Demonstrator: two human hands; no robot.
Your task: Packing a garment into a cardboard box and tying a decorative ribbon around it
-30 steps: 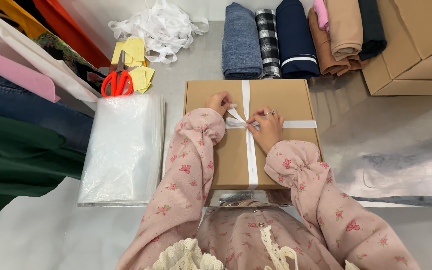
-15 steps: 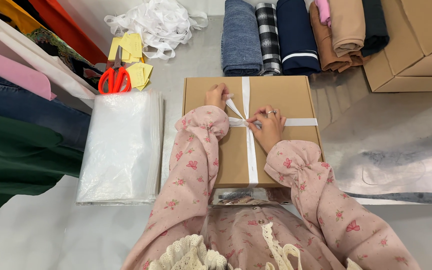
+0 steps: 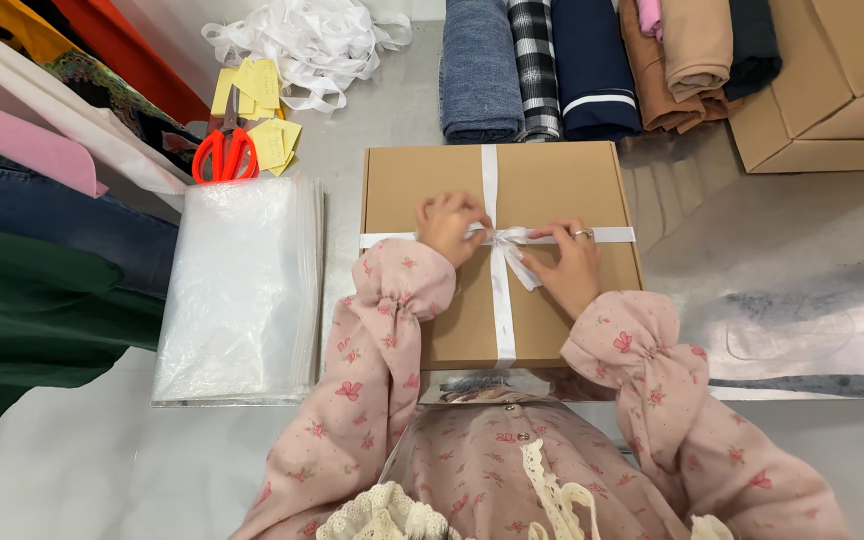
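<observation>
Left hand (image 3: 445,226) grip pinches the white ribbon (image 3: 497,300) at its crossing knot; right hand (image 3: 570,265) grip appears to pinch the loose tail, fingertips partly hidden. Ribbon wraps the flat cardboard box (image 3: 552,190) on the desk (image 3: 772,230). Beyond: folded fabrics (image 3: 592,60).

A pale grey counter (image 3: 812,215) carries a flat brown cardboard box (image 3: 552,185) at its middle. Left of the box lies a stack of clear plastic bags (image 3: 237,290), with red-handled scissors (image 3: 224,152) and yellow paper tags (image 3: 270,140) beyond. Loose white ribbon (image 3: 302,45) and rolled fabrics (image 3: 592,65) sit at the far edge.
</observation>
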